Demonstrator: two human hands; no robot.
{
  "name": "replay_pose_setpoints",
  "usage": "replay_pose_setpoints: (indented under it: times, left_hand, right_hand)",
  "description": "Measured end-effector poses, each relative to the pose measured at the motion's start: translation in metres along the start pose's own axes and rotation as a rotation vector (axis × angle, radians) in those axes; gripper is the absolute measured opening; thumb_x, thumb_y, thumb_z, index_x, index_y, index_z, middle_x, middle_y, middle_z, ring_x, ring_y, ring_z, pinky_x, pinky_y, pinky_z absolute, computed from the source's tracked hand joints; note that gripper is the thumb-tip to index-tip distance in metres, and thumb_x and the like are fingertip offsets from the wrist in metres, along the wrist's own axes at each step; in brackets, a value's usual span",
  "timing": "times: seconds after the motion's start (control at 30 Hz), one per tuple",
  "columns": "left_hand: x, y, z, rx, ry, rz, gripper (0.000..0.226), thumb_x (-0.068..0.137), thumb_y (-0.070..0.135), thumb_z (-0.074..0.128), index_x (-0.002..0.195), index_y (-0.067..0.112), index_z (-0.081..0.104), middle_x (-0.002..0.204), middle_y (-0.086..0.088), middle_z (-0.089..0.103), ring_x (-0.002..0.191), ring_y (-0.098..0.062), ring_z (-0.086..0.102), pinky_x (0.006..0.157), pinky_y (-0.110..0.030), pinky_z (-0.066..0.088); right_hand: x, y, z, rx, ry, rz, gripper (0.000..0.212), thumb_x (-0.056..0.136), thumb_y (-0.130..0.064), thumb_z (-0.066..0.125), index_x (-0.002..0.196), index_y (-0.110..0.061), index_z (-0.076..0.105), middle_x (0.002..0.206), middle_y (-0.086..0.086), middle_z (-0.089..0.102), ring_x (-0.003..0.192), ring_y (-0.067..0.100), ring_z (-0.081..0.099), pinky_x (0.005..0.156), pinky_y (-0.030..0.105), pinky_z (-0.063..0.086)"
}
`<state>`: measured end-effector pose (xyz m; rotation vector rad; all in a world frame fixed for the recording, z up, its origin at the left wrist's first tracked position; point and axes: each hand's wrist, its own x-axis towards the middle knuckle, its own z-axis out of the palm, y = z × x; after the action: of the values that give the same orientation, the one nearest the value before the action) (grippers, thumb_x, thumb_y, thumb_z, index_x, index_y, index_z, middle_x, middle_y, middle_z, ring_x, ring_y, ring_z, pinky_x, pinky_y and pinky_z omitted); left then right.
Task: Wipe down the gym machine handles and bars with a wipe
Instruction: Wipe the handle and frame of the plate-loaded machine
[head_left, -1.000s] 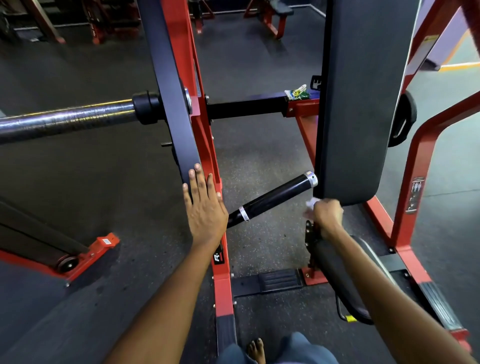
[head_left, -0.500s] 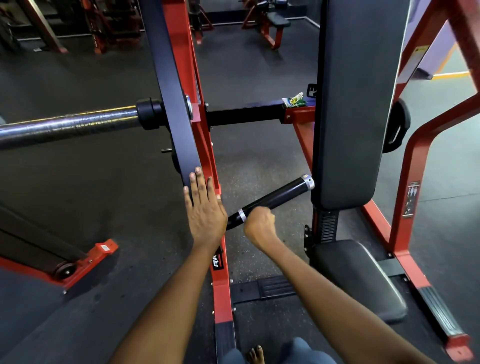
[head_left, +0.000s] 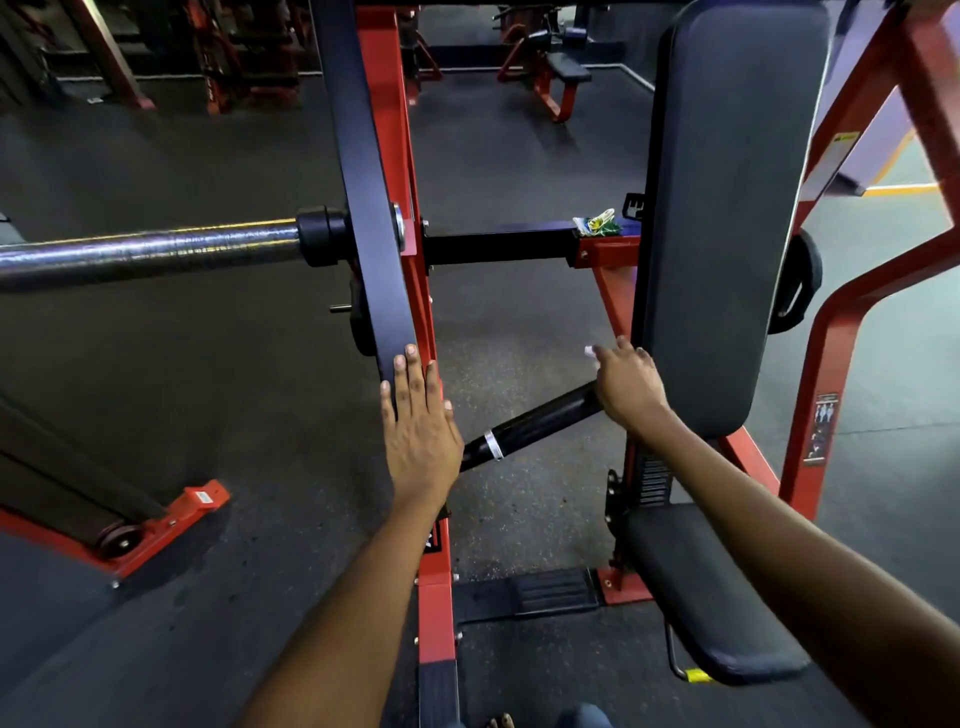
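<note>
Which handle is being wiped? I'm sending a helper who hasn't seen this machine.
Start at the tall black padded backrest. Just left of its lower end, a short black cylindrical handle slants toward the red upright frame. Unlike the long chrome bar, it is matte black with a silver ring.

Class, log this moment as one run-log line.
left hand: flat on black arm | right hand: holds wipe at handle end | step: wiping handle
</note>
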<state>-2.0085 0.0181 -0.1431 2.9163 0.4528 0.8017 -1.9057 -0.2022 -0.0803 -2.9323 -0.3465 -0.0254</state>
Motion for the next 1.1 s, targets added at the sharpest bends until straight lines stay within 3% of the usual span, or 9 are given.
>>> replay_pose_setpoints:
  times: [0.07,0.2,0.37,0.5,0.57,0.7,0.87,1.0,1.1]
  left_hand:
    - [0.000,0.000,0.001,-0.001,0.006,-0.004,0.055,0.101,0.020,0.033,0.151,0.002,0.022,0.161,-0.016,0.009,0.149,-0.028,0.007,0.121,-0.040,-0.004]
    - [0.000,0.001,0.000,0.005,0.001,-0.007,0.054,0.100,0.021,0.030,0.151,0.003,0.022,0.161,-0.015,0.008,0.149,-0.027,0.006,0.121,-0.040,-0.006]
    - [0.000,0.001,0.001,0.004,0.003,-0.012,0.053,0.100,0.020,0.030,0.150,0.002,0.027,0.161,-0.015,0.011,0.149,-0.027,0.008,0.121,-0.040,-0.004]
    - [0.000,0.001,0.002,-0.012,0.008,-0.011,0.054,0.099,0.022,0.028,0.150,0.002,0.026,0.161,-0.014,0.011,0.149,-0.028,0.009,0.121,-0.043,0.004]
    - [-0.001,0.001,0.002,-0.006,0.011,-0.005,0.054,0.099,0.022,0.028,0.150,0.002,0.025,0.161,-0.015,0.010,0.149,-0.028,0.009,0.121,-0.044,0.006]
    - [0.000,0.000,0.003,-0.018,0.010,-0.009,0.054,0.100,0.019,0.031,0.150,0.001,0.025,0.161,-0.014,0.008,0.149,-0.028,0.007,0.121,-0.042,-0.001]
    - [-0.001,0.000,0.002,-0.009,0.012,-0.005,0.053,0.100,0.019,0.032,0.149,0.002,0.028,0.160,-0.016,0.013,0.149,-0.029,0.011,0.120,-0.045,0.006]
    - [-0.001,0.000,0.002,-0.021,0.009,-0.003,0.053,0.100,0.019,0.034,0.150,0.002,0.027,0.161,-0.015,0.012,0.149,-0.029,0.010,0.121,-0.044,0.005]
    - [0.000,0.000,0.003,-0.029,0.004,-0.009,0.053,0.101,0.020,0.035,0.150,0.001,0.027,0.161,-0.015,0.012,0.149,-0.028,0.008,0.121,-0.045,0.007]
  right_hand:
    - [0.004,0.002,0.021,-0.122,-0.042,-0.071,0.036,0.088,-0.008,0.044,0.122,-0.005,0.055,0.121,0.018,0.060,0.129,0.028,0.042,0.111,0.042,0.020]
    - [-0.018,-0.044,0.049,-0.057,0.012,-0.209,0.030,0.086,-0.010,0.042,0.110,-0.004,0.060,0.101,0.016,0.067,0.097,0.029,0.060,0.109,0.035,0.025]
    - [-0.040,-0.075,0.076,0.055,0.002,-0.358,0.038,0.083,-0.008,0.042,0.118,-0.003,0.057,0.113,0.015,0.063,0.110,0.029,0.055,0.112,0.035,0.022]
    - [-0.043,-0.046,0.055,0.272,-0.095,-0.647,0.046,0.083,0.005,0.035,0.124,-0.002,0.056,0.124,0.014,0.060,0.118,0.025,0.053,0.110,0.031,0.033]
    - [-0.036,-0.028,0.038,0.325,-0.044,-0.587,0.046,0.087,0.010,0.039,0.128,-0.005,0.054,0.127,0.012,0.059,0.120,0.022,0.052,0.108,0.023,0.030]
    - [-0.001,0.001,0.029,0.082,0.105,-0.116,0.038,0.082,0.001,0.043,0.117,-0.006,0.058,0.109,0.014,0.066,0.105,0.031,0.057,0.103,0.034,0.034]
    - [-0.019,-0.059,0.049,-0.065,0.008,-0.231,0.025,0.087,-0.015,0.041,0.102,-0.010,0.061,0.096,0.011,0.068,0.092,0.027,0.060,0.086,0.032,0.042]
    - [-0.041,-0.067,0.087,0.196,0.057,-0.479,0.041,0.082,-0.008,0.034,0.112,-0.007,0.061,0.111,0.012,0.065,0.110,0.026,0.058,0.109,0.034,0.028]
    - [-0.052,-0.046,0.091,0.273,-0.013,-0.682,0.051,0.085,0.002,0.031,0.133,-0.005,0.049,0.138,0.011,0.049,0.135,0.020,0.037,0.117,0.032,0.016]
